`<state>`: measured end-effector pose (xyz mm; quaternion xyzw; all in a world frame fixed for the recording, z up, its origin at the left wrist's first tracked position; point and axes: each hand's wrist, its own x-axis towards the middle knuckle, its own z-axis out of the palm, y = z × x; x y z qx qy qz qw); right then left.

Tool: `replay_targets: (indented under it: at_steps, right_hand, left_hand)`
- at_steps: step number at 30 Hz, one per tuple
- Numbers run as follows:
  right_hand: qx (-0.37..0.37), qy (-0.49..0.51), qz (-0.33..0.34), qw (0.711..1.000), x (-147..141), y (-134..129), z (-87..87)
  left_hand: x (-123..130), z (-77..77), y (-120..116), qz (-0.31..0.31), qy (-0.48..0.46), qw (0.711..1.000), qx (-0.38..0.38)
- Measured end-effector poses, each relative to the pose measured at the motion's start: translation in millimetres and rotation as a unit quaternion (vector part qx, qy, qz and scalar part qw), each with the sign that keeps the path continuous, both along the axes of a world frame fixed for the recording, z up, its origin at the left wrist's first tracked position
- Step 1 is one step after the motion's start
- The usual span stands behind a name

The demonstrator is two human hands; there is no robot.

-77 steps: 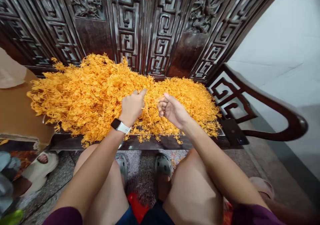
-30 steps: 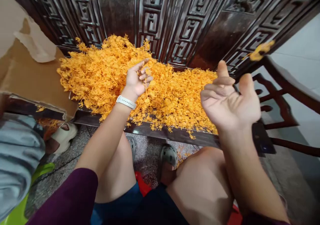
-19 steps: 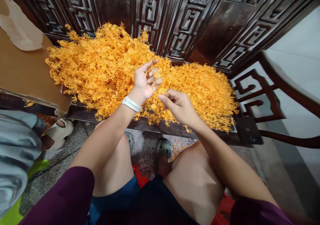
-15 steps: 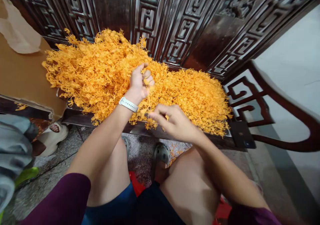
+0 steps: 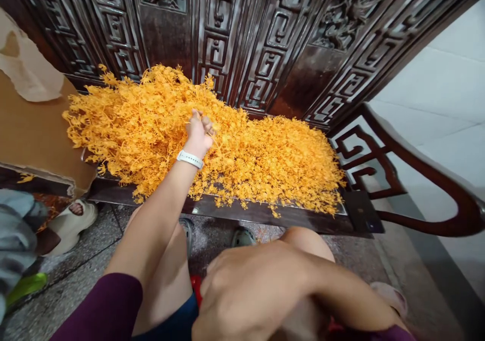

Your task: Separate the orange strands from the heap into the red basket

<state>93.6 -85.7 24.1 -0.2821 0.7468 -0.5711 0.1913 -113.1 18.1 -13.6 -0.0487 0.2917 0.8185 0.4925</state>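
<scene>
A large heap of orange plastic flower pieces (image 5: 288,154), with thin spiky petals, lies along a dark wooden bench (image 5: 212,208). My left hand (image 5: 200,131), with a pale watch band (image 5: 190,159) at the wrist, is over the middle of the heap. Its fingers are curled around an orange plastic flower piece, only partly visible against the heap. Close to the camera, my right hand (image 5: 250,290) is above my lap, back side up. Its fingers bend downward and are closed; whatever they hold, if anything, is hidden beneath the hand.
A cardboard sheet (image 5: 34,129) with torn pale paper stands at the left. Carved dark panels (image 5: 166,43) rise behind the heap. A black flat object (image 5: 361,212) rests by the curved armrest (image 5: 428,169). Another person's shoe (image 5: 71,227) is on the floor at left.
My right hand has pulled back from the heap's front edge toward my lap and the camera. My left hand remains over the heap, shifted slightly left and lower in view.
</scene>
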Motion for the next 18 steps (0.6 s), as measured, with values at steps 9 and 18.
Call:
replay_targets:
  at_steps: [9,18]
  right_hand:
    - [-0.315,0.081,-0.644,0.693,24,100,19.4]
    - [0.070,0.055,-0.597,0.797,23,116,-39.1]
  left_hand:
    - [23,2.9,-14,-0.112,0.071,0.991,0.031]
    - [77,-2.8,-21,-0.223,0.168,0.960,0.027]
